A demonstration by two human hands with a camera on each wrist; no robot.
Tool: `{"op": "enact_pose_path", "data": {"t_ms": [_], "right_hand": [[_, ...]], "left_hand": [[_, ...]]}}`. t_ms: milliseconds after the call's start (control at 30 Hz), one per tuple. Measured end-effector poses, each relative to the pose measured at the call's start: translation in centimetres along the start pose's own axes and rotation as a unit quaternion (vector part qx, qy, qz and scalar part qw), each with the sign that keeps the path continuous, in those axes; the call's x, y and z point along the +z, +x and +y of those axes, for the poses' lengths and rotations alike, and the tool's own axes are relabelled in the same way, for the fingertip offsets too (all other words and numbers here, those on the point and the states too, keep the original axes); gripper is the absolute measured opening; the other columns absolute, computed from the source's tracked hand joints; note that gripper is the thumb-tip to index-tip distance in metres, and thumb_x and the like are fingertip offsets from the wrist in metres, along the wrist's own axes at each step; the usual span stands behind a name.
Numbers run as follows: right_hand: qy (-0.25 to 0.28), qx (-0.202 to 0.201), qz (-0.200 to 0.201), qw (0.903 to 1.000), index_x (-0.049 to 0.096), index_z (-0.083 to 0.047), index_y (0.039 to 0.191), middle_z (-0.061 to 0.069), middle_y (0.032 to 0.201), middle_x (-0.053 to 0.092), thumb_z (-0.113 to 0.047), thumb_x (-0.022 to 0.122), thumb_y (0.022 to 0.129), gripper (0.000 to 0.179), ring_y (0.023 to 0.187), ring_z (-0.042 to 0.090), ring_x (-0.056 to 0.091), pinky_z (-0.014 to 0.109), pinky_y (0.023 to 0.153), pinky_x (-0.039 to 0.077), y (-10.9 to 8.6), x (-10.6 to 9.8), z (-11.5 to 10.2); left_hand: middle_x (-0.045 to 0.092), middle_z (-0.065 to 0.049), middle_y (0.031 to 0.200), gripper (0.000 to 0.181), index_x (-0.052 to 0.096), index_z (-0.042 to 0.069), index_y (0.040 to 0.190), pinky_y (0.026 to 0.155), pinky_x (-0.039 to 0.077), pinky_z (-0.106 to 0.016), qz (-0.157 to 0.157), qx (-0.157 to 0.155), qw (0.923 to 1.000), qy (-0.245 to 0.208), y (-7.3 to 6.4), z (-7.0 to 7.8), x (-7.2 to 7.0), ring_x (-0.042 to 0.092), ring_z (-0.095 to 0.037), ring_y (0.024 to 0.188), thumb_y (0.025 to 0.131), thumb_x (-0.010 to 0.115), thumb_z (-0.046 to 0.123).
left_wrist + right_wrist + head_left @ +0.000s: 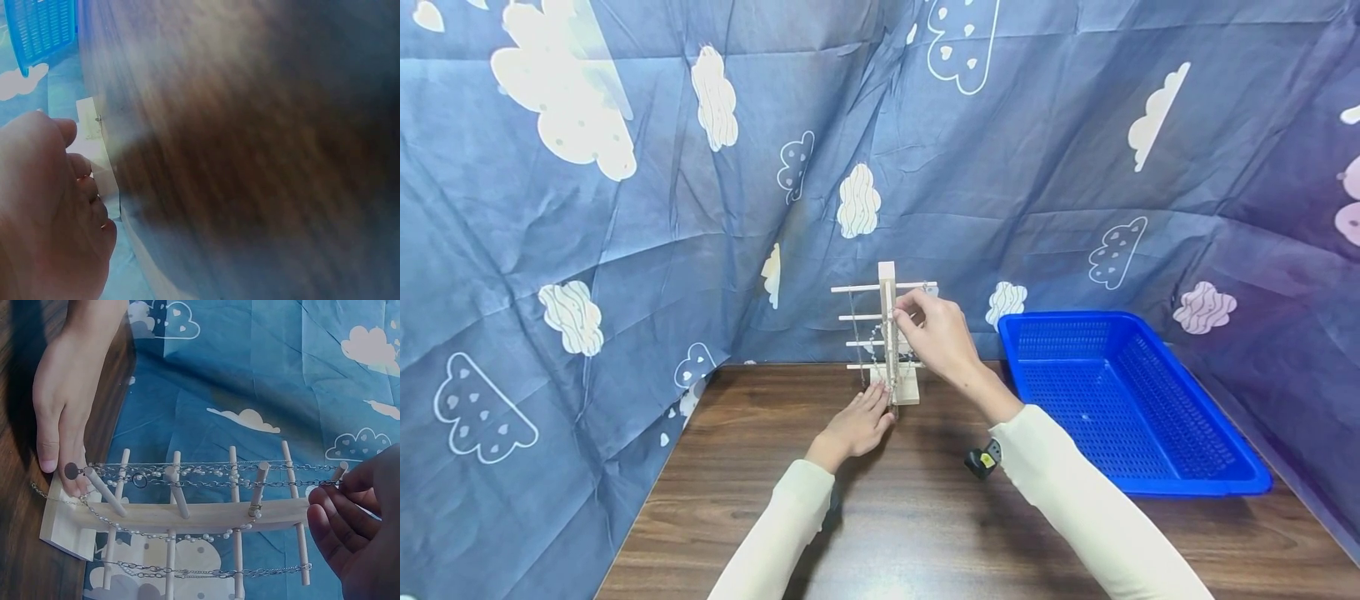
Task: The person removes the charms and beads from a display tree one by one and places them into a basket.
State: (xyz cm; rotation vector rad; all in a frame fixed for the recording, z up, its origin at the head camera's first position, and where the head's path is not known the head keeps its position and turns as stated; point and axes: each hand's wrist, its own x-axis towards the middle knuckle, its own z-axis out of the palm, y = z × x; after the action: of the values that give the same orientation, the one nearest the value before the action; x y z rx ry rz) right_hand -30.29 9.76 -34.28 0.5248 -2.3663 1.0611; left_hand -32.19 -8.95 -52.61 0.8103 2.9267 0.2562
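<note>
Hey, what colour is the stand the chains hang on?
The stand is pale beige, clearest in the right wrist view.

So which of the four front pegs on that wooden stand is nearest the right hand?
The top front peg, farthest from the wooden base: the right hand is beside it, while the other three front pegs sit lower, clear of that hand.

Your pale, peg-armed stand (209, 517) looks like smooth, matt wood, its grey link chains (212, 484) metal, its round white beads (209, 537) pearly. Your brown wood-grain tabletop (760, 467) shines; the blue rectangular basket (1195, 486) looks like plastic and the blue cloud-print backdrop (925, 183) like creased cloth.
</note>
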Motion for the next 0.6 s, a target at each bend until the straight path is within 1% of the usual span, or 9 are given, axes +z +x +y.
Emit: {"op": "enact_pose_path", "data": {"t_ms": [133,400,600], "right_hand": [[0.0,-0.012,0.007,0.9999,0.077,-0.01,0.111,0.008,0.103,0.081,-0.017,0.066,0.101,0.017,0.082,0.023,0.074,0.039,0.076,0.063,-0.03,-0.1,-0.12],[0.001,-0.019,0.01,0.9998,0.078,-0.009,0.11,0.009,0.101,0.081,-0.017,0.066,0.101,0.016,0.079,0.022,0.074,0.038,0.074,0.063,-0.15,-0.33,-0.46],[0.003,-0.033,0.013,0.9994,0.078,-0.008,0.109,0.009,0.099,0.08,-0.015,0.067,0.1,0.016,0.077,0.022,0.074,0.037,0.072,0.063,-0.14,-0.53,-0.65]], "left_hand": [[0.014,-0.015,0.179,0.063,0.024,-0.001,0.168,0.137,0.018,-0.046,-0.005,-0.003,1.0,-0.002,0.09,0.02,0.07,0.014,-0.03,0.168,0.116,0.026,0.035],[0.015,-0.017,0.179,0.063,0.026,-0.002,0.167,0.137,0.019,-0.045,-0.005,-0.002,1.0,0.006,0.16,0.07,0.06,0.015,-0.031,0.167,0.117,0.026,0.036],[0.016,-0.017,0.179,0.063,0.026,-0.001,0.167,0.137,0.02,-0.046,-0.005,0.0,0.9999,0.014,0.14,0.1,-0.06,0.016,-0.031,0.167,0.117,0.026,0.035]]}}
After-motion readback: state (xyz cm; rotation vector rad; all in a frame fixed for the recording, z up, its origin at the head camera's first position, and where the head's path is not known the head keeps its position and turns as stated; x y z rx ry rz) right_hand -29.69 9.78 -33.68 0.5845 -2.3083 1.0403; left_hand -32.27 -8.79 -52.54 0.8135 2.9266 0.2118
